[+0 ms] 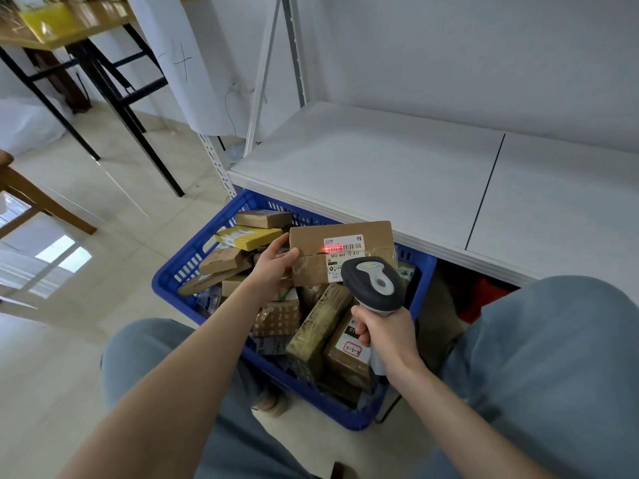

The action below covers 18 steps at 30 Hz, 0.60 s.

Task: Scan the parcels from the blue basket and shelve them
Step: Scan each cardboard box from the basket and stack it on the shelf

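Parcel [359,233] held by one edge in left hand [273,267], scanner [375,281] gripped in right hand [383,331]; may slip into basket [166,274], or misread if tilted.

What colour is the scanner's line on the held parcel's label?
Red scan line across the label; head view.

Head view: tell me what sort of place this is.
Probably a parcel sorting or pickup room: a blue basket heaped with labelled parcels, a handheld scanner aimed at a box, and white metal shelving.
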### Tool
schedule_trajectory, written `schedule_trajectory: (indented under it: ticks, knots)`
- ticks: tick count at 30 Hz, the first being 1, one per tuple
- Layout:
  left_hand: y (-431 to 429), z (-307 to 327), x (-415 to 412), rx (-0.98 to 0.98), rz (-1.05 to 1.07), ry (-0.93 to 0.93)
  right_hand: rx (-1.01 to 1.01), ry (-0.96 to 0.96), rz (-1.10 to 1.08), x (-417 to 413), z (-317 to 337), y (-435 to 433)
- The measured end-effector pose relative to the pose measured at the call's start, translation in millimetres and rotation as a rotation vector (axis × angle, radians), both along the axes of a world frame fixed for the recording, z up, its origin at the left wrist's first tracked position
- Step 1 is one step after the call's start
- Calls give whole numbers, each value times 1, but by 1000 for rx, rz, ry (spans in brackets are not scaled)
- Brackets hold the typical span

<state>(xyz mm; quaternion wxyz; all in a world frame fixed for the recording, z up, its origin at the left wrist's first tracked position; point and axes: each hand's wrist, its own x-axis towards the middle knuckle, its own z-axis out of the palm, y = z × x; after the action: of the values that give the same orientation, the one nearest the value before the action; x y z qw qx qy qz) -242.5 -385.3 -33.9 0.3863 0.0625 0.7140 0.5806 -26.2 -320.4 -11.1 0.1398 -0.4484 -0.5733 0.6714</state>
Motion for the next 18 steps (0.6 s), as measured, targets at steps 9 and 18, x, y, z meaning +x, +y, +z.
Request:
schedule_trajectory:
  ticks: [9, 18]
  knots:
    - [-1, 1, -6, 20, 1, 0, 15, 6, 19, -4, 0, 3]
    - [1, 71, -29, 95, 49, 64, 199, 142, -30, -28, 65, 52]
